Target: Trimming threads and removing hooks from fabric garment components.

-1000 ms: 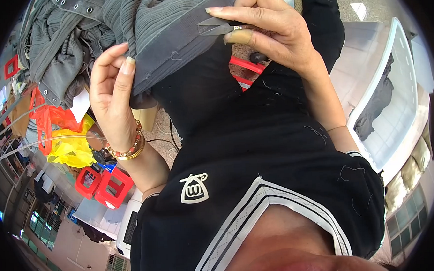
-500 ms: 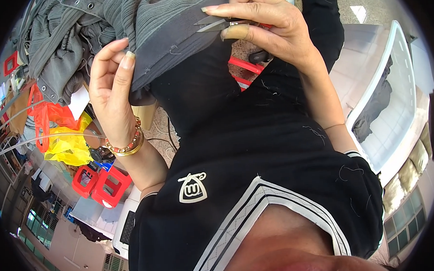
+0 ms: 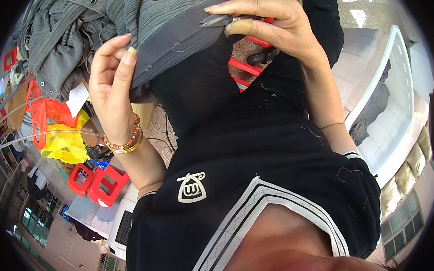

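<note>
A grey ribbed garment (image 3: 166,19) lies across my lap, with a smooth dark grey band (image 3: 162,50) stretched along its near edge. My left hand (image 3: 113,86) pinches the left end of that band between thumb and fingers. In my right hand (image 3: 280,28) is a pair of thread snips (image 3: 217,21), its pointed metal blades lying over the band's right part and a bit of red showing behind the fingers. The blades are slightly parted. Small loose thread ends stick up from the band, to the left of the snips.
More grey fabric with metal eyelets (image 3: 58,50) is heaped at the far left. Below it are red and yellow plastic bags (image 3: 65,147) and red stools (image 3: 108,186). A white plastic bin (image 3: 404,93) with dark cloth inside stands at the right.
The snips' blades have come closer together and shifted slightly right along with my right hand. My left hand keeps its pinch on the band.
</note>
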A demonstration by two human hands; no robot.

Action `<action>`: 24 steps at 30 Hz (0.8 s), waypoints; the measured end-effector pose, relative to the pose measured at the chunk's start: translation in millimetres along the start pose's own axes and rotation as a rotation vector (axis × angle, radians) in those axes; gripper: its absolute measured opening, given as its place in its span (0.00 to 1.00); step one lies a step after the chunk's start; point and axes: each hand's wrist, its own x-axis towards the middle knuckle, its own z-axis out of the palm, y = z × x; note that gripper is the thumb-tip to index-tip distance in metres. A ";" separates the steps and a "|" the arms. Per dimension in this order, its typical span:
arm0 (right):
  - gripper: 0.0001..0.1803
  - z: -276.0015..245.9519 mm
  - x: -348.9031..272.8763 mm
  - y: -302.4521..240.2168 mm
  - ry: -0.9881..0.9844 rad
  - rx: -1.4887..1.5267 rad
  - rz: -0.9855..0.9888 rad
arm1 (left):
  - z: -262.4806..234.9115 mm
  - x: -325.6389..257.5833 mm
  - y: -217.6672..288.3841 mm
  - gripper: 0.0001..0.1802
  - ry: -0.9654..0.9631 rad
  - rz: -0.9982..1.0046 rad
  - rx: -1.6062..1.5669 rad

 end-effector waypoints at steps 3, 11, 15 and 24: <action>0.20 -1.3 0.9 -0.1 0.001 -0.003 -0.007 | 1.9 0.4 0.6 0.15 0.006 0.005 0.001; 0.20 0.4 -1.8 -5.5 0.063 -0.065 -0.044 | -0.3 0.4 -1.3 0.14 0.003 0.012 -0.008; 0.22 6.2 -2.3 -16.6 0.079 -0.130 -0.032 | 1.4 0.5 -1.7 0.14 0.001 0.029 -0.009; 0.24 21.3 0.2 -41.7 0.026 -0.408 0.011 | 1.8 -0.9 -3.7 0.14 -0.023 0.057 -0.057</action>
